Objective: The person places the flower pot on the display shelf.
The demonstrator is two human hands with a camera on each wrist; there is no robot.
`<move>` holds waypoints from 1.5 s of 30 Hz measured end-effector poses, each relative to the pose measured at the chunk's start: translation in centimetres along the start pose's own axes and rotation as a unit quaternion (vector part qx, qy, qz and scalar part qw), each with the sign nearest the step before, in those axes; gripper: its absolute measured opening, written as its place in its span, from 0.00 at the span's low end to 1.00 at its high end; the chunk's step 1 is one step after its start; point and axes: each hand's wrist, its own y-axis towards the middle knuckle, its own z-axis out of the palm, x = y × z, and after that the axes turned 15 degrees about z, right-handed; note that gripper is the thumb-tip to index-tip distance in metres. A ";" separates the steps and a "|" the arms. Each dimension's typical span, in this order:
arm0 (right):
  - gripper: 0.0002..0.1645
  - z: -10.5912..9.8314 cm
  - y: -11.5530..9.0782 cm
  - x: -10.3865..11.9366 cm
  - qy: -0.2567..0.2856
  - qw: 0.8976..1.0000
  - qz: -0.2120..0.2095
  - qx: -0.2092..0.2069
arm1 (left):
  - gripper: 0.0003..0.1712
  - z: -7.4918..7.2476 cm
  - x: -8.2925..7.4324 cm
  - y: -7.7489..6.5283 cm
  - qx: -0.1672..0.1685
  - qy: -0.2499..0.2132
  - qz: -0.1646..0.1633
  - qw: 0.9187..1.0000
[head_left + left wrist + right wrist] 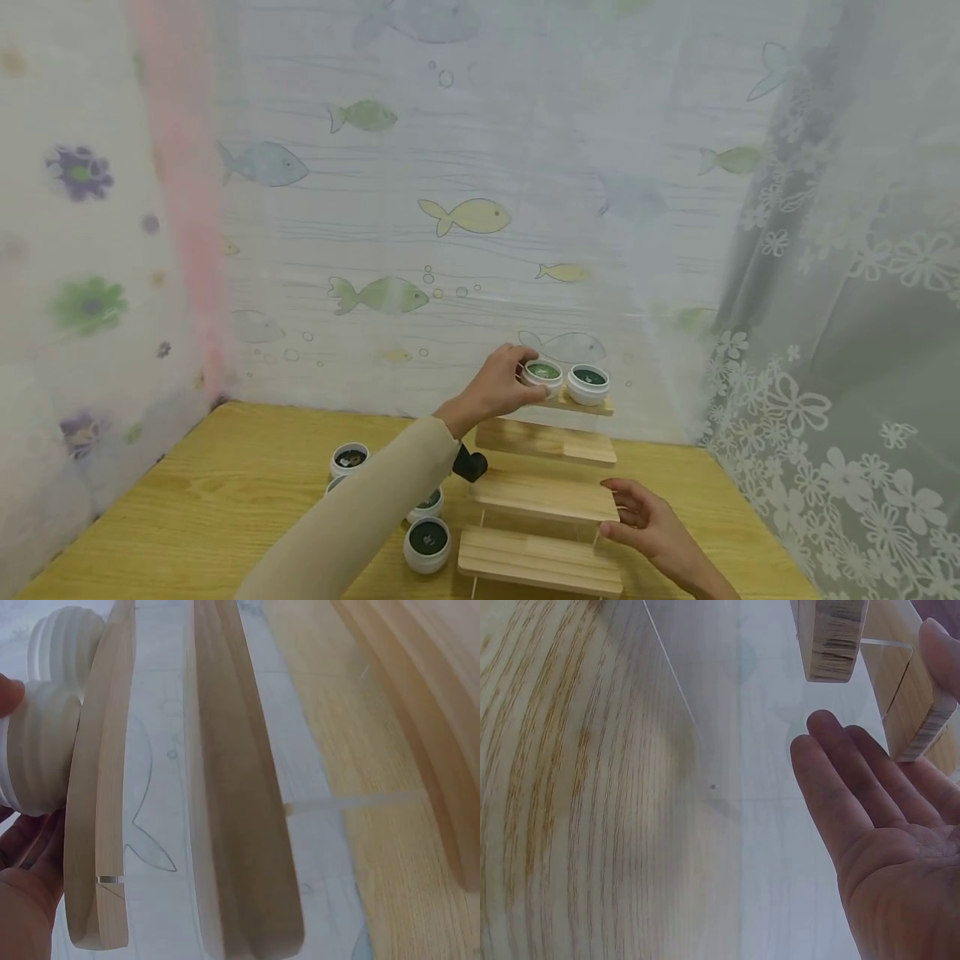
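Observation:
My left hand point(498, 385) grips a small white jar point(542, 382) with a green top at the left of the highest board point(600, 409) of a wooden tiered stand. Its thumb and fingers lie round the jar's sides. Beside it on that board stands another white jar point(588, 385) with a darker green top. In the left wrist view the held jar point(41, 746) sits right at the board's surface. My right hand point(651, 525) is at the right end of a lower board point(543, 496). Its fingers extend fairly straight, thumb point(941, 652) near the board's end.
Several more white jars stand on the wooden table point(247, 467) left of the stand, among them a dark-topped one point(427, 546), partly hidden by my left sleeve point(367, 508). The lowest board point(540, 560) is nearest me. A fish-patterned curtain point(465, 150) hangs behind.

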 end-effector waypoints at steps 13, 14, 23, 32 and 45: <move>0.37 0.0 0.0 0.0 0.001 1.000 0.003 -0.003 | 0.30 0.1 0.3 0.7 0.013 -0.024 -0.005 1.000; 0.37 0.0 0.0 0.0 0.002 1.000 0.004 -0.002 | 0.30 0.1 0.2 0.7 0.012 -0.025 -0.006 1.000; 0.38 0.0 0.0 0.1 0.010 1.000 0.007 0.007 | 0.34 -0.1 -0.3 0.5 0.018 -0.014 -0.018 1.000; 0.38 0.1 0.0 0.2 0.010 1.000 0.011 0.004 | 0.37 -1.3 -0.7 -1.5 0.010 -0.001 -0.007 1.000; 0.37 0.2 0.1 0.3 -0.005 1.000 0.020 -0.019 | 0.30 -4.1 -2.0 -8.6 -0.039 0.032 0.033 0.998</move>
